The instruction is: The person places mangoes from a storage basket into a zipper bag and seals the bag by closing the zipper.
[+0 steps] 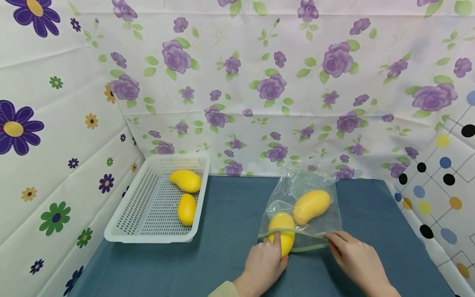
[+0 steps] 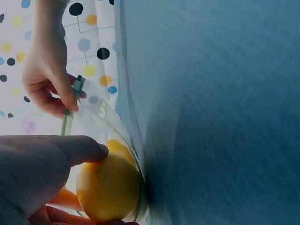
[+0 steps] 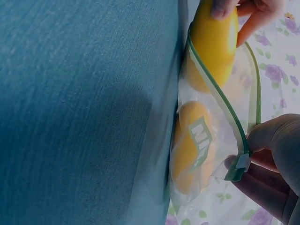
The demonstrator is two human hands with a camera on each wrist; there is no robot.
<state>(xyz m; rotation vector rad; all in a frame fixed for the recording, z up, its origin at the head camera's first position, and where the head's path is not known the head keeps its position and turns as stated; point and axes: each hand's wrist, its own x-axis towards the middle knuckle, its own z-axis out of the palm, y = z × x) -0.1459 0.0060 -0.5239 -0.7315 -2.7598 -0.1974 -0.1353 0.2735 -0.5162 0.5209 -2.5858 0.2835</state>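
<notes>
Progress check, going by the head view: one mango (image 1: 311, 206) is all the way inside the clear zip bag (image 1: 328, 220), which lies right of centre in the lower half of the frame. A second mango (image 1: 281, 222) is only partway in, straddling the left part of the bag's mouth with its near end poking out toward the bottom of the frame. Over on the left side, an upper mango (image 1: 186, 181) and a lower mango (image 1: 187, 209) sit in the white basket (image 1: 148, 238), near its right wall. So I'd score it as one in, one halfway, two not bagged, and the seal not closed.

As for the grip, the left hand (image 1: 265, 258), bottom centre, has the second mango between thumb and fingers, spread about as wide as the fruit itself. The right hand (image 1: 358, 258), lower right, is pinching the right corner of the bag's mouth, fingertips nearly together with just the bag's edge between them. The right wrist view puts that pinch right by the slider (image 3: 242, 161) (can't tell if it's on the slider or only the strip beside it, tbh). The mouth gapes toward the left hand.
</notes>
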